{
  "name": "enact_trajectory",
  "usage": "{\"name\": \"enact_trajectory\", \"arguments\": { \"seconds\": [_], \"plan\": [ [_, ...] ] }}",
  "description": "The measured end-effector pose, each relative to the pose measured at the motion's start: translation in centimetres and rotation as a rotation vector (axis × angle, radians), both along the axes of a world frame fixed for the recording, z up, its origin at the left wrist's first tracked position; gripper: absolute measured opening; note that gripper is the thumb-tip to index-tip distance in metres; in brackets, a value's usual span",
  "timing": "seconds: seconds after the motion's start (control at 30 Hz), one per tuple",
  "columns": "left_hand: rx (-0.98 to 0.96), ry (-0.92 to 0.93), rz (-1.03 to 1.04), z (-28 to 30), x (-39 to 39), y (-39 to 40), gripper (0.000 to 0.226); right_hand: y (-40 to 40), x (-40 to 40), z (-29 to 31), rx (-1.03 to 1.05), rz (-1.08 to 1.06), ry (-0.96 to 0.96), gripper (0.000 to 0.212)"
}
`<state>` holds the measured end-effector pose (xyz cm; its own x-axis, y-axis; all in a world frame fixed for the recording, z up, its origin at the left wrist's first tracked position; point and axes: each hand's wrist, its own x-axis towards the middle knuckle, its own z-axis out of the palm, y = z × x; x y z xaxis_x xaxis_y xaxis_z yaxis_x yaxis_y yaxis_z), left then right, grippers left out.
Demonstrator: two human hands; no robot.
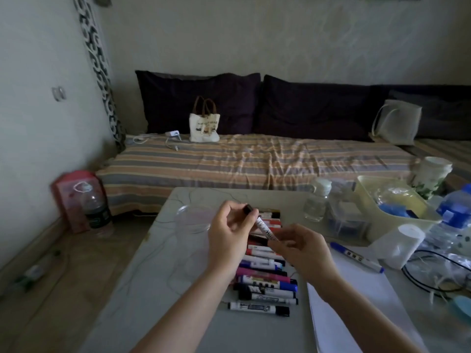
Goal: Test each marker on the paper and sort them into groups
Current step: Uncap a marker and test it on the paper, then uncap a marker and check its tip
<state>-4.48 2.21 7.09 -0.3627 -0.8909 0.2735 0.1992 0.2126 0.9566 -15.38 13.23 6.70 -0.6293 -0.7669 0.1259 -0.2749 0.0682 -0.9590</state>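
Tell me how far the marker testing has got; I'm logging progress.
Early on. Looks done: one blue marker lies apart on the white paper, possibly already tested. In hand: both the left hand and right hand hold a black-capped marker, the left hand's grip at the cap. Left: the long row of markers on the table, not yet sorted.

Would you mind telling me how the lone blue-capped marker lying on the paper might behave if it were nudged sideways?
The blue-capped marker looks round-bodied, so it would probably roll rather than slide. It lies on smooth white paper, which likely offers little grip. It seems rigid and light, so a slight push may send it toward the white cup nearby.
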Motion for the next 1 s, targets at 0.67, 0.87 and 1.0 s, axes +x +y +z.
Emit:
{"name": "enact_trajectory", "arguments": {
  "seconds": [0.67, 0.87, 1.0],
  "plan": [
    [-0.44, -0.5, 0.326, -0.6, 6.4, -7.3, 0.025, 1.5, 0.3, -7.2, 0.638, 0.403, 0.667, 0.016],
    [-0.792, -0.842, -0.606, -4.6, 7.2, -0.8, 0.02, 2.3, -0.3, -8.1, 0.671, 0.359, 0.685, 0.014],
    [-0.756, -1.279, -0.961, -9.7, 8.7, 0.6, 0.036, 3.1, -0.5, -8.4, 0.721, 0.361, 0.7, 0.018]
  ]
}}
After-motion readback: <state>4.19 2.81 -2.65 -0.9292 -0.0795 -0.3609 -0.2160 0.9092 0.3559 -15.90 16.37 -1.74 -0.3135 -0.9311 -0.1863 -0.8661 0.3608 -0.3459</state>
